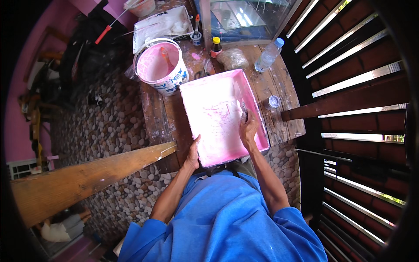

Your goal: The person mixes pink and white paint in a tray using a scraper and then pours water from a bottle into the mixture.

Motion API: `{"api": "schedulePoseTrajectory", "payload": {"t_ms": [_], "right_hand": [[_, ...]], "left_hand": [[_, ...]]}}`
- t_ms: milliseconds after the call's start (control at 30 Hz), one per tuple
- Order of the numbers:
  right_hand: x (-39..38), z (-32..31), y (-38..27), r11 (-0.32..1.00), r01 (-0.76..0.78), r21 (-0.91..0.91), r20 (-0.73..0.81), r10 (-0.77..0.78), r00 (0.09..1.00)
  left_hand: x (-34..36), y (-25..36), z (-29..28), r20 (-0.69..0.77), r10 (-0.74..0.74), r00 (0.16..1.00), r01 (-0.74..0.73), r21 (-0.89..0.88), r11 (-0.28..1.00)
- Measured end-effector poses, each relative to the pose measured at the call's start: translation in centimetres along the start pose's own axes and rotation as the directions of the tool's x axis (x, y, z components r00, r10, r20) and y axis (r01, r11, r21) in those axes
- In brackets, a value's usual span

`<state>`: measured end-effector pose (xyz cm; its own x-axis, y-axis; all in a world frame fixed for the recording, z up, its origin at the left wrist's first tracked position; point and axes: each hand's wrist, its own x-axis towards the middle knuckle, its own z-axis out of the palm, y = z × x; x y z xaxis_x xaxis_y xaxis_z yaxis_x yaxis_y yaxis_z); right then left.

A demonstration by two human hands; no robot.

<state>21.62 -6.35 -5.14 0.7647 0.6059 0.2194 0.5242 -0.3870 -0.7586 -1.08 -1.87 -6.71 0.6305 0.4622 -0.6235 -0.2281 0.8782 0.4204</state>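
My left hand grips the left edge of a plastic tray coated in white and pink paint, its near end held by my waist. My right hand is closed around a scraper that looks paint-smeared, inside the tray's right half against the white coating. Beyond the tray's upper left stands a pink-stained white bucket with a brush in it. Right of the tray sits a small lidded jar.
The wooden table also holds another paint tray, a brush in a cup, a yellow-capped bottle, a clear bag and a water bottle. A wooden beam runs at left, dark slats at right.
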Motion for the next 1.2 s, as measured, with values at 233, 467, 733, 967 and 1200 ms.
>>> {"api": "schedulePoseTrajectory", "payload": {"t_ms": [233,467,733,967,1200], "right_hand": [[0.5,-0.6,-2.3,0.985,-0.099,0.139,0.058,0.092,0.994],[1.4,-1.3,-1.3,0.995,0.062,-0.077,-0.051,-0.066,0.997],[1.4,-1.3,-0.5,0.989,0.139,-0.043,-0.112,-0.143,0.983],[-0.7,-0.3,-3.9,0.985,-0.135,0.105,0.13,0.121,0.984],[-2.6,3.4,-4.3,0.971,-0.168,0.172,0.297,0.111,0.948]], "left_hand": [[-0.3,0.2,-0.2,-0.004,0.011,1.0,-0.011,-0.004,1.0],[-0.3,0.2,0.4,0.015,0.009,1.0,-0.009,-0.016,1.0],[-0.3,0.2,0.0,-0.007,0.011,1.0,-0.011,-0.003,1.0],[-0.6,0.5,0.5,0.014,0.007,1.0,-0.007,-0.009,1.0],[-0.9,0.8,1.1,-0.007,0.014,1.0,-0.013,0.043,0.999]]}}
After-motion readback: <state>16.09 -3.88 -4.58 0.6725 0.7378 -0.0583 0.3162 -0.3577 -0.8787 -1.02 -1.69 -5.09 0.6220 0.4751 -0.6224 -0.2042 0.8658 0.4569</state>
